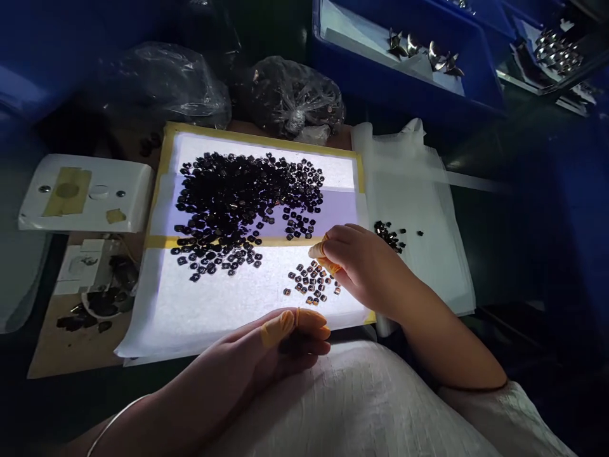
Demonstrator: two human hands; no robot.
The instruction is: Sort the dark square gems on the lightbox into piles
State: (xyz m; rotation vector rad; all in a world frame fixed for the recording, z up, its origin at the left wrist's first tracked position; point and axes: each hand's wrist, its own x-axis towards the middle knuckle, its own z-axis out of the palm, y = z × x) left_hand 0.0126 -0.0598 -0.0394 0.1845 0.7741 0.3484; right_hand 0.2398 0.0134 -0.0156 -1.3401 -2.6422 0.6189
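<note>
A lit white panel (pixel 223 304) with yellow tape edges carries a big heap of small dark flat parts (pixel 228 203). A smaller group of the same parts (pixel 309 282) lies near the front right. My right hand (pixel 366 266) rests over this small group, fingers curled, with yellow finger cots on the tips touching the parts. My left hand (pixel 280 349) lies at the panel's front edge, fingers curled together, a yellow cot on the index finger. Whether either hand holds a part is hidden.
White sheets (pixel 419 209) to the right bear a few dark parts (pixel 390 235). A white switch plate (pixel 85 193) lies left. Two plastic bags (pixel 295 95) sit behind the panel. Blue bins (pixel 409 57) with metal pieces stand at the back right.
</note>
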